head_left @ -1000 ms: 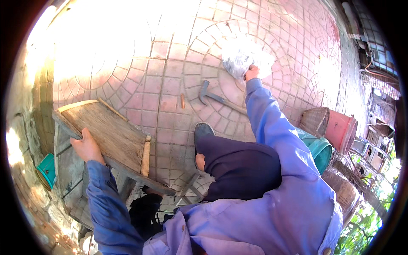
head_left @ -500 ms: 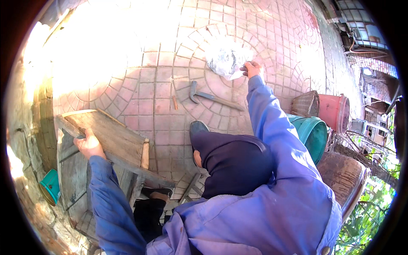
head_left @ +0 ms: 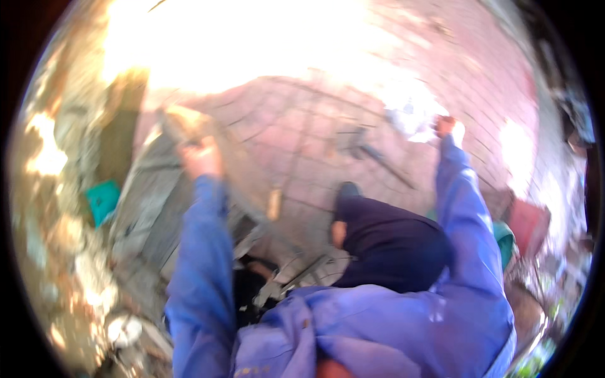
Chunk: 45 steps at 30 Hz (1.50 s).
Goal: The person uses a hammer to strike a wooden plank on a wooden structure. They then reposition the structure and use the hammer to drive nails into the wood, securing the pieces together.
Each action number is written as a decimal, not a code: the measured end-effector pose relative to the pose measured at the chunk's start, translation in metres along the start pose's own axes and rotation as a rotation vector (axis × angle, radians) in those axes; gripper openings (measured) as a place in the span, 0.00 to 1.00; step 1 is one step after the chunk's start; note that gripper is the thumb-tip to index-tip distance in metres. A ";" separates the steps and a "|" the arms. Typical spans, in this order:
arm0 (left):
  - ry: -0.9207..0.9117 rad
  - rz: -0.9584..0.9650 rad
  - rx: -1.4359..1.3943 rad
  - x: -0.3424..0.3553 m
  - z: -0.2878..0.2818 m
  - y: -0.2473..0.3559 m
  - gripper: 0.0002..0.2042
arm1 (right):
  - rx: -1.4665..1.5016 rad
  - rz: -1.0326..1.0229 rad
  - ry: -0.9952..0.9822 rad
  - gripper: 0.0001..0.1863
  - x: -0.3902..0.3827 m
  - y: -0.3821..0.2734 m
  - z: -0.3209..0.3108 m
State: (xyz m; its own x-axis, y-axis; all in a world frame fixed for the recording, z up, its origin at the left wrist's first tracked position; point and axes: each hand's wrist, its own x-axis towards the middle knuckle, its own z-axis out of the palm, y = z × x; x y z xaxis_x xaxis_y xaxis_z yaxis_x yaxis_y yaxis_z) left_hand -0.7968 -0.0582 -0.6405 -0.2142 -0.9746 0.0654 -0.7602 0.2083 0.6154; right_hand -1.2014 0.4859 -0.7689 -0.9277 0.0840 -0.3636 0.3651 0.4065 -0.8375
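Note:
The picture is smeared by motion. On the left, my left hand (head_left: 203, 157) is closed round the upper edge of an old wooden box-like piece (head_left: 161, 208), which is made of weathered boards and stands tilted beside my legs. Out to the right, my right arm is stretched far forward. My right hand (head_left: 450, 128) pinches the edge of a whitish, clear plastic bag (head_left: 413, 113) lying on the paving; its contents cannot be made out. Between the hands, nearer the bag, a hammer (head_left: 392, 171) lies on the ground with its head to the left.
A teal container (head_left: 103, 201) stands by the rough wall at left. Near my right arm are a pink-red bucket (head_left: 529, 227) and a green bucket (head_left: 505, 242). Pinkish paving (head_left: 302, 126) spreads ahead, glaring white in the sun farther off.
The whole view has swung, so everything sits farther right in the picture and is blurred. Both hands keep their holds, the left on the wooden piece and the right on the bag.

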 end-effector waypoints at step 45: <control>-0.186 1.109 -0.361 -0.180 -0.212 0.114 0.07 | -0.378 -0.591 -1.252 0.10 -0.471 -0.333 0.069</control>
State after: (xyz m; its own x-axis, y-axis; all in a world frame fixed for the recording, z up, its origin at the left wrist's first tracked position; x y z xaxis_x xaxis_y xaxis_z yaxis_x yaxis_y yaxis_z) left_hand -0.7150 0.1240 -0.4156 -0.7572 -0.2425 0.6064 0.1085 0.8689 0.4830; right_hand -0.8801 0.2480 -0.3472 -0.1833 -0.9404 -0.2864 -0.2698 0.3283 -0.9053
